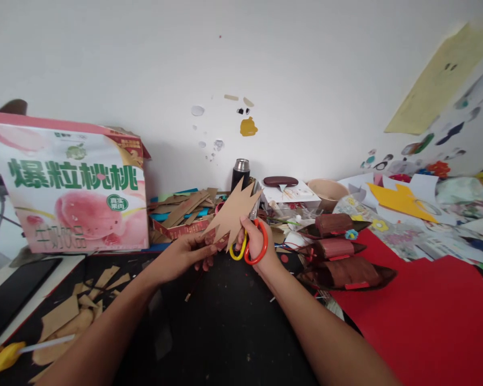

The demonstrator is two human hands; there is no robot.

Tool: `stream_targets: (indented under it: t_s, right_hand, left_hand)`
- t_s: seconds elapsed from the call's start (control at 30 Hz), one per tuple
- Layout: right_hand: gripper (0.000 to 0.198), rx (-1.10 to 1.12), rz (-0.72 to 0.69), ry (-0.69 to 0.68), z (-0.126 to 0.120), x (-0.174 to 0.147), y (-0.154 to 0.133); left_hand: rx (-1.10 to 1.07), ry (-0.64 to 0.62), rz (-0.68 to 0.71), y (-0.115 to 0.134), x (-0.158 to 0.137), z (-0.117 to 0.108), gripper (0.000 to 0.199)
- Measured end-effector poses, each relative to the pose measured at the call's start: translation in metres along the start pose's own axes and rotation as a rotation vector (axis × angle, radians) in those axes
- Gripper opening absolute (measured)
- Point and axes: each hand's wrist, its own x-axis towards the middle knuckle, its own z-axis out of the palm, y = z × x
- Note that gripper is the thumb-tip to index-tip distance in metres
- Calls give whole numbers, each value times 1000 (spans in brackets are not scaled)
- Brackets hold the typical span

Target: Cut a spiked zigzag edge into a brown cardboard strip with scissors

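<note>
A spiky brown piece of cardboard (238,210) is raised above the black desk, its points fanning out on several sides. My left hand (191,251) pinches its lower left edge between thumb and fingers. In my right hand (260,244) are scissors (247,252) with one red-orange and one yellow handle loop, and my thumb and fingers sit in and around the loops. Those fingers also lie close to the cardboard's right side. The blades are hidden behind the cardboard, so I cannot tell whether they touch it.
A pink drink carton (80,187) stands at the left. Cardboard scraps (70,313) and a yellow-handled tool (2,360) lie on the near left. Brown boat-shaped models (348,272) and red paper (422,311) are at the right. A black flask (240,170) stands against the wall.
</note>
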Motion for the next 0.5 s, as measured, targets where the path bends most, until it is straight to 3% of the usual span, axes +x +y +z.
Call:
stream_targets:
  t_s: [0.3,0.5]
  right_hand:
    - [43,2,-22,-12,-1,-1,0]
    - [41,-58,-5,-50,0,-4,-1]
  left_hand:
    - [22,-106,-61,-11,1,-7,47]
    - [-17,-155,-26,-7,-2,-8,50]
